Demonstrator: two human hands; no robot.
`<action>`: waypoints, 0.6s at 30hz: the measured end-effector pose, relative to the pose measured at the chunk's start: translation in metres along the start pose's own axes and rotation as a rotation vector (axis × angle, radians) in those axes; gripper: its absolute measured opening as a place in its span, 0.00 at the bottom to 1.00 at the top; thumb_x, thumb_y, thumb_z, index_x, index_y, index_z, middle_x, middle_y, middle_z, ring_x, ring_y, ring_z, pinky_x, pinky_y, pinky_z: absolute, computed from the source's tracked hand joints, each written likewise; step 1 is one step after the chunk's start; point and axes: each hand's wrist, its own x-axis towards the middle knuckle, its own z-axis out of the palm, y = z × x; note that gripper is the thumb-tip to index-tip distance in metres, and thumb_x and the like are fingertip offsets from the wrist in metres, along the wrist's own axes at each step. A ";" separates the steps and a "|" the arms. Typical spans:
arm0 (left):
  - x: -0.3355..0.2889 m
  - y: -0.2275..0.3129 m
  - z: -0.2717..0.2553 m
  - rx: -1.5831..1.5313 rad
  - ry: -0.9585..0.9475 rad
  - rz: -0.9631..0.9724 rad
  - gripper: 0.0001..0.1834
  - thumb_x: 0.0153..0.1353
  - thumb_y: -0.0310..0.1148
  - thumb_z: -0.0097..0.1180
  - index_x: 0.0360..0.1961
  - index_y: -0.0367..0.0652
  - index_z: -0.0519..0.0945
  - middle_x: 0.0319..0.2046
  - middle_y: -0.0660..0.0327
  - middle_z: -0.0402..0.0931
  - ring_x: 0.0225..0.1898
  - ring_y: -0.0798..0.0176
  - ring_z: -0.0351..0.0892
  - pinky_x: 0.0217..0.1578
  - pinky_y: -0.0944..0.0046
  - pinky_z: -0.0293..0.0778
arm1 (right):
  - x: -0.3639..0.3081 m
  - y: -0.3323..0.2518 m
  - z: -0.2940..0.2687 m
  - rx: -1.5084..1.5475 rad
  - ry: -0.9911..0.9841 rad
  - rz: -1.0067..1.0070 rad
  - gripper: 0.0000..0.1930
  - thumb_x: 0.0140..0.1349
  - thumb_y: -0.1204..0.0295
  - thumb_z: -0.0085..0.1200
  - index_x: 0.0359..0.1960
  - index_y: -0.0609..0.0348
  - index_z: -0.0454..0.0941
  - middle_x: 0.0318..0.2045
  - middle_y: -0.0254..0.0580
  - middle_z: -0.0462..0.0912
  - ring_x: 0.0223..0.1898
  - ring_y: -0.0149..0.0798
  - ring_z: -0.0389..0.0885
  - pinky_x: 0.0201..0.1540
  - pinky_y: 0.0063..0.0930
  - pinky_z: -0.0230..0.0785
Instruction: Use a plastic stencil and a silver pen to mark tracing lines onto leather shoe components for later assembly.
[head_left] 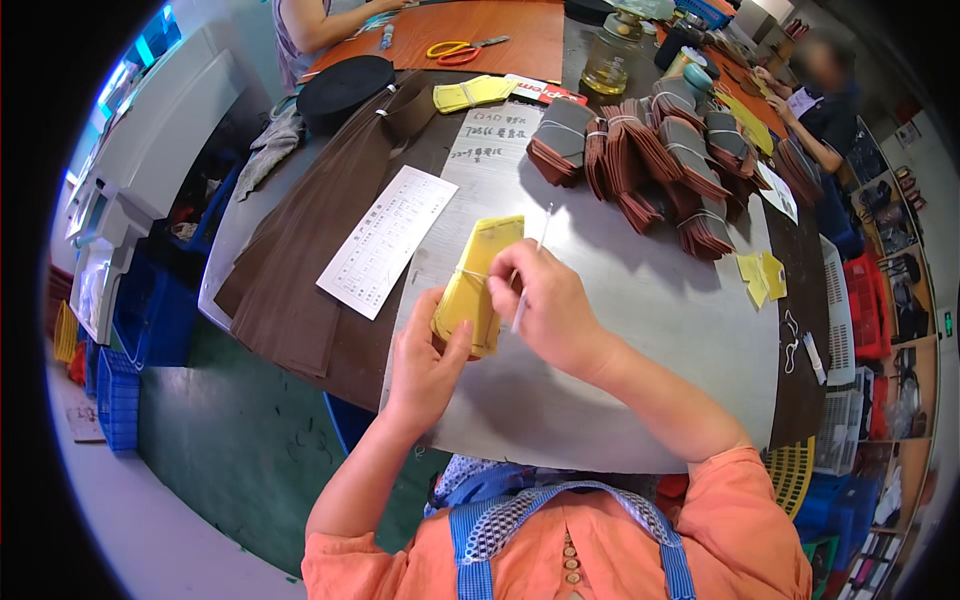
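"What's at the far left of the table?"

"Long brown strips (310, 235) fanned toward the near edge, with a black roll (347, 92) by their far end. A white paper form (388, 240) lies partly over the strips."

"And then the left hand?"

"The left hand (424, 362) comes next, gripping the lower part of a yellow stack (466, 298): thumb across the front, fingers round the left edge."

"Where is that stack, exactly?"

"Between the two hands, held tilted above a pale grey sheet (620, 425), with a light band (468, 271) around its middle."

"What about the right hand?"

"The right hand (550, 302) is curled, thumb and forefinger drawn together at the stack's right edge, close to the band. I can't tell whether they pinch the band itself. A thin pale rod (545, 227) runs through that hand, its upper end sticking out above the fingers."

"Anything further right?"

"A heap of banded brown bundles (630, 150) toward the far side, then a few loose yellow pieces (762, 277), and past them a white cord (792, 342) on the dark tabletop."
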 end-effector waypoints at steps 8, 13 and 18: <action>0.004 -0.004 0.007 0.242 -0.206 -0.071 0.13 0.71 0.25 0.56 0.55 0.35 0.76 0.33 0.59 0.83 0.34 0.69 0.84 0.31 0.64 0.81 | -0.037 0.012 -0.063 0.067 -0.098 0.127 0.07 0.70 0.71 0.61 0.41 0.61 0.77 0.29 0.31 0.79 0.24 0.28 0.73 0.32 0.23 0.70; -0.011 0.024 0.052 0.776 -0.322 0.468 0.18 0.65 0.21 0.57 0.56 0.43 0.79 0.31 0.50 0.84 0.30 0.43 0.84 0.33 0.55 0.82 | -0.041 0.050 -0.098 0.367 0.353 0.261 0.08 0.72 0.67 0.59 0.41 0.59 0.78 0.26 0.32 0.77 0.26 0.26 0.75 0.30 0.26 0.70; -0.004 0.017 0.041 -0.135 -0.217 0.069 0.16 0.75 0.29 0.51 0.60 0.37 0.72 0.42 0.55 0.83 0.42 0.58 0.88 0.39 0.58 0.85 | -0.083 0.107 -0.158 0.814 0.551 0.560 0.07 0.74 0.66 0.57 0.42 0.55 0.77 0.28 0.26 0.73 0.26 0.23 0.69 0.28 0.19 0.63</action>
